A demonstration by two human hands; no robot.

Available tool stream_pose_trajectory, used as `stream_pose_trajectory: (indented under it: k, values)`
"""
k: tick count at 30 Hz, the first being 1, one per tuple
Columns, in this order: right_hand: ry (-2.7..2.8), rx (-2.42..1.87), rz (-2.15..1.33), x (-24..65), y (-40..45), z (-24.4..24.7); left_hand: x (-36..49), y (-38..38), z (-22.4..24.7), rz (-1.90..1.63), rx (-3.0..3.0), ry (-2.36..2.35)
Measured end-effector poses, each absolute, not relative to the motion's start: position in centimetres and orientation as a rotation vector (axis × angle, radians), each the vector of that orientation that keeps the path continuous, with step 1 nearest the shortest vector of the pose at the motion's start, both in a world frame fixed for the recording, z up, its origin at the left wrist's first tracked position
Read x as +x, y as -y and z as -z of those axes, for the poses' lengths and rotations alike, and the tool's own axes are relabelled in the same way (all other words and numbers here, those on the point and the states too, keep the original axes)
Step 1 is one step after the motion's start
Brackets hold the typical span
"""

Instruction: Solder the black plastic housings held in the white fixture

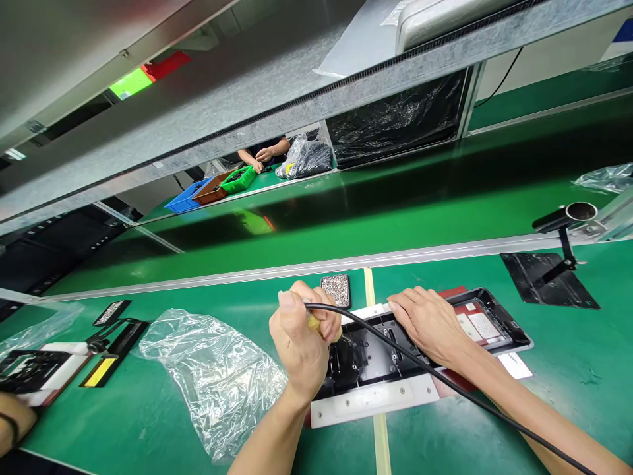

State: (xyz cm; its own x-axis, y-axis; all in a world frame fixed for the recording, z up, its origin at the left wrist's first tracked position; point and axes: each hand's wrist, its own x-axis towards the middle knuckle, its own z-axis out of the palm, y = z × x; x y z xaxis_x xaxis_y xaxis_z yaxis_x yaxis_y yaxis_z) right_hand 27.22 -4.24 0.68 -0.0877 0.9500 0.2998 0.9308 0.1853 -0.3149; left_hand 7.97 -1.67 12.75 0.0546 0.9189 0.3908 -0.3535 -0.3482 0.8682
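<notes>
My left hand (305,336) is wrapped round a yellowish tool handle (313,322), from whose top a black cable (395,346) runs down to the lower right. Under that fist lies a black plastic housing (368,349), held in a white and red fixture (376,401). The tool's lower end is hard to make out over the housing's left part. My right hand (426,323) lies with outstretched fingers across the far edge of the housing, near its middle. Further right, the housing's raised end frames a red plate with a pale label (479,324).
A small tray of screws (336,290) stands behind the fixture. Left of it is a clear plastic bag (217,376). A black holder (564,264) stands back right. Another person's arm (14,422) is at far left, by another fixture (44,373). Across the belt, a person's hands work near bins (198,194).
</notes>
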Motion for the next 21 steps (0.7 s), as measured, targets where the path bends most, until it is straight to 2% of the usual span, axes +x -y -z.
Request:
stream_pose_trajectory:
  k: [21]
  values:
    - [2.003, -1.781, -0.085, 27.44, 4.25, -0.3, 8.23, 1.81, -12.88, -1.529, 1.233, -0.652]
